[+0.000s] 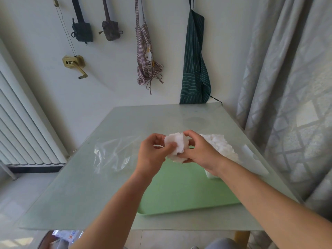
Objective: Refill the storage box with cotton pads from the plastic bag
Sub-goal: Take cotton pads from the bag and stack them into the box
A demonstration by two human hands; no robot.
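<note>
White cotton pads (177, 146), green tray (181, 191), striped dark-green apron (195, 65), clear bag (115, 155)

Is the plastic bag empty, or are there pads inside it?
Looks empty: the plastic bag lies slack on the table, and only tabletop shows through it.

The left hand (152, 151) and right hand (202, 152) are bare; the left forearm (115, 203) and right forearm (260, 191) are unsleeved from wrist to near edge. Near, between them, pale grey cloth (221, 243) shows; its cut cannot be told.
</note>
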